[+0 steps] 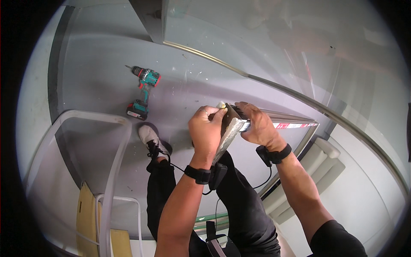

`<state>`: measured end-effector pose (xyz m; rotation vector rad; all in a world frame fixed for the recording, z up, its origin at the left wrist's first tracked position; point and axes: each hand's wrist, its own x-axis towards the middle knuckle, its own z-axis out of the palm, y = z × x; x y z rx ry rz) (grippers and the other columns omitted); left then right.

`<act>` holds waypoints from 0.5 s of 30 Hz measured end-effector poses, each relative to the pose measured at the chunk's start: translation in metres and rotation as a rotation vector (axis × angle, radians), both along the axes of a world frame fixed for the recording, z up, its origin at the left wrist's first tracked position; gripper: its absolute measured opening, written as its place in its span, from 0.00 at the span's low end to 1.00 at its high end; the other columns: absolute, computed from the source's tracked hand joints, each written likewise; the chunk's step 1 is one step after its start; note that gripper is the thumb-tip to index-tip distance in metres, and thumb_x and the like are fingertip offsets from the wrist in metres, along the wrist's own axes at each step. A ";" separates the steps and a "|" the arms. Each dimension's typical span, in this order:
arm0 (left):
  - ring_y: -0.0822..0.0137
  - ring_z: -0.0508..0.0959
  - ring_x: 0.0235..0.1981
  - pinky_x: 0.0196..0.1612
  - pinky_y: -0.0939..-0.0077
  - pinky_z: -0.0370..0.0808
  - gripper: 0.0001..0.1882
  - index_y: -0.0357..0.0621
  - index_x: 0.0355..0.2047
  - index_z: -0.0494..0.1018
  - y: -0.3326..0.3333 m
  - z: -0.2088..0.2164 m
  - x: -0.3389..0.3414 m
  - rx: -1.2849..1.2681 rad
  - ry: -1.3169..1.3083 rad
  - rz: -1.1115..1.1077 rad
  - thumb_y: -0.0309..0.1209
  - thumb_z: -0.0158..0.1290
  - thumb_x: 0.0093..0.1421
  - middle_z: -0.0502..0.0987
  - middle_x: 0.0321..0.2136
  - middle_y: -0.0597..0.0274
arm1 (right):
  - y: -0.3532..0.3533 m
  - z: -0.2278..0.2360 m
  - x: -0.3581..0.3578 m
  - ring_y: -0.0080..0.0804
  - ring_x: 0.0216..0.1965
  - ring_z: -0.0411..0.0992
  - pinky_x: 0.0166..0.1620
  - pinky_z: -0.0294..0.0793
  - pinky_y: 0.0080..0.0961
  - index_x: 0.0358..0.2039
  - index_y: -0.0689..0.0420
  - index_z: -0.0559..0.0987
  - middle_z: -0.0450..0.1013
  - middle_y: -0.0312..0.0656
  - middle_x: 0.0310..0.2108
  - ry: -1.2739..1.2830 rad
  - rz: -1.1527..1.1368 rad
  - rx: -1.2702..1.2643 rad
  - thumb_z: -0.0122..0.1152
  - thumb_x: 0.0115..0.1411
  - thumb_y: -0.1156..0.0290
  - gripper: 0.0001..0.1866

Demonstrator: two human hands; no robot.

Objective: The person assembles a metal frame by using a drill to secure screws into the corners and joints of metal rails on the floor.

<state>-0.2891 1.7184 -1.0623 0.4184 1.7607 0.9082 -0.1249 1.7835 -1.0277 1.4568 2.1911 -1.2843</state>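
Note:
My left hand (204, 133) is closed in a pinch, thumb against fingers, on a small whitish piece (221, 105) whose kind I cannot make out. It is right at the end of a long, brown-grey metal frame (282, 116) with red and white labels along its side. A crinkled silvery-white strip (230, 136) slopes down from that end, beside my left wrist. My right hand (258, 125) wraps round the frame near the same end, thumb below and fingers over the top. The inside of the frame is mostly hidden by my hands.
A teal and black cordless drill (145, 88) lies on the grey floor (107, 77), left of my hands. A metal-edged glass panel (274, 47) spans the upper right. White tubular rails (122, 158) and yellow boards (87, 214) stand at lower left. Black cables hang from my wristbands.

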 end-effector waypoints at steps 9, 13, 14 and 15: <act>0.65 0.78 0.28 0.34 0.74 0.74 0.04 0.36 0.33 0.80 -0.011 -0.004 -0.004 0.237 0.085 -0.091 0.20 0.61 0.57 0.79 0.27 0.58 | -0.002 0.001 -0.001 0.53 0.55 0.72 0.59 0.72 0.36 0.55 0.65 0.73 0.74 0.56 0.52 -0.017 -0.009 0.030 0.63 0.39 0.76 0.37; 0.62 0.79 0.27 0.32 0.72 0.74 0.06 0.37 0.35 0.81 -0.018 -0.012 -0.002 0.301 0.146 -0.090 0.19 0.60 0.56 0.78 0.29 0.56 | -0.004 -0.004 0.002 0.55 0.56 0.71 0.60 0.72 0.36 0.57 0.63 0.73 0.73 0.57 0.54 -0.025 -0.024 0.022 0.63 0.38 0.76 0.39; 0.63 0.79 0.28 0.32 0.72 0.75 0.08 0.37 0.38 0.81 -0.021 -0.012 -0.001 0.310 0.172 -0.117 0.19 0.60 0.57 0.78 0.30 0.57 | -0.004 -0.005 0.003 0.55 0.56 0.71 0.60 0.72 0.36 0.57 0.63 0.73 0.73 0.57 0.54 -0.024 -0.033 0.019 0.63 0.38 0.76 0.39; 0.65 0.79 0.29 0.33 0.73 0.75 0.10 0.38 0.41 0.81 -0.023 -0.011 -0.001 0.320 0.198 -0.145 0.19 0.60 0.57 0.78 0.32 0.57 | -0.004 -0.005 0.003 0.55 0.56 0.71 0.60 0.72 0.36 0.57 0.63 0.73 0.73 0.57 0.54 -0.025 -0.035 0.020 0.63 0.38 0.76 0.39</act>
